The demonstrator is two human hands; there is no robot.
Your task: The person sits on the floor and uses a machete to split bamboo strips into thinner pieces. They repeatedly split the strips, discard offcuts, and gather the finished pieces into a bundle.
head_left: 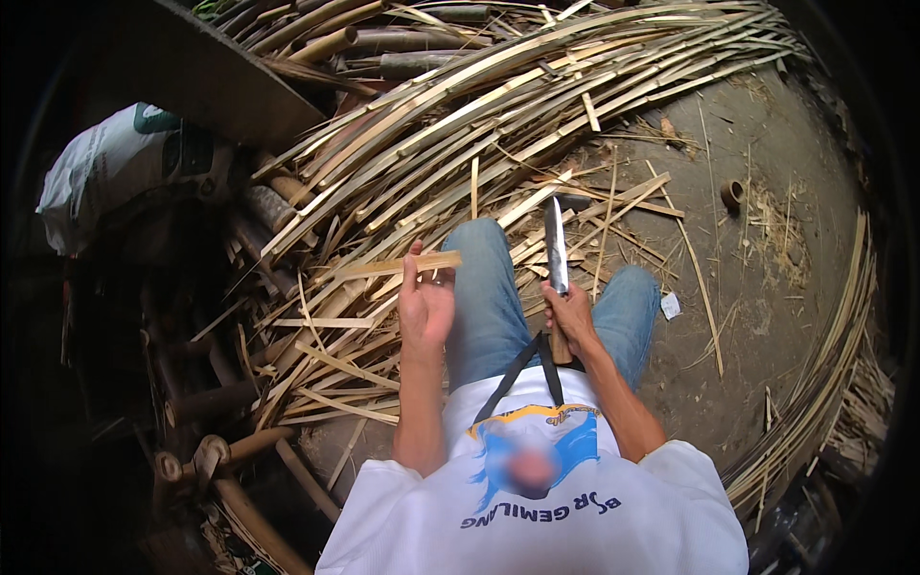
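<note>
My left hand (426, 311) is raised beside my left knee, palm showing. It holds a short, flat bamboo strip (436, 261), which lies crosswise at the fingers; part of the grip is hidden. Between my knees, my right hand (571, 318) is closed around the wooden handle of a large knife (557, 251). The knife's broad steel blade points away from me and is apart from the strip. Split bamboo pieces (335, 350) lie in a loose heap just left of my left hand.
A big pile of long split bamboo (460, 125) spreads across the far side. Whole bamboo poles (326, 43) lie behind it. A white sack (120, 158) stands at far left. More long strips (815, 383) curve along the right; a small bamboo ring (732, 195) sits on the floor.
</note>
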